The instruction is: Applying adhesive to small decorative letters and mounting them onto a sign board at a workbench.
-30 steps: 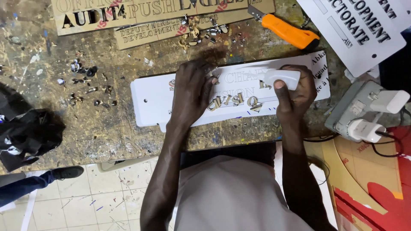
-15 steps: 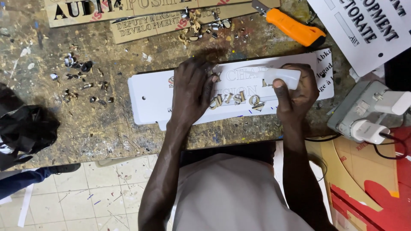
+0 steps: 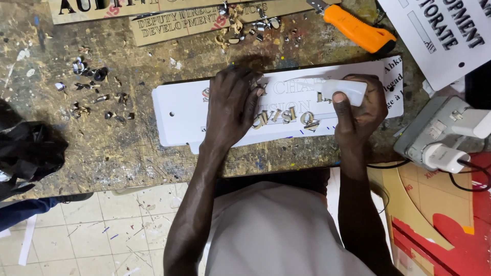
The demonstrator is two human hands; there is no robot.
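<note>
A long white sign board (image 3: 179, 115) lies flat on the worn wooden workbench (image 3: 128, 158). Small gold cut-out letters (image 3: 286, 117) sit on its middle. My left hand (image 3: 232, 105) presses flat on the board, fingers spread beside the letters. My right hand (image 3: 360, 110) grips a small white bottle-like object (image 3: 348, 89) over the board's right part. What the bottle's tip touches is hidden by the hand.
An orange utility knife (image 3: 358, 30) lies at the back right. Brown lettered plaques (image 3: 194, 25) and scrap letter bits (image 3: 87, 84) lie at the back and left. A white printed sheet (image 3: 445, 36) and a grey power strip with plugs (image 3: 440, 138) are at right. Black cloth (image 3: 25, 153) is at left.
My hands stay on the board; the right hand with the white bottle has shifted slightly. The view moved a little.
</note>
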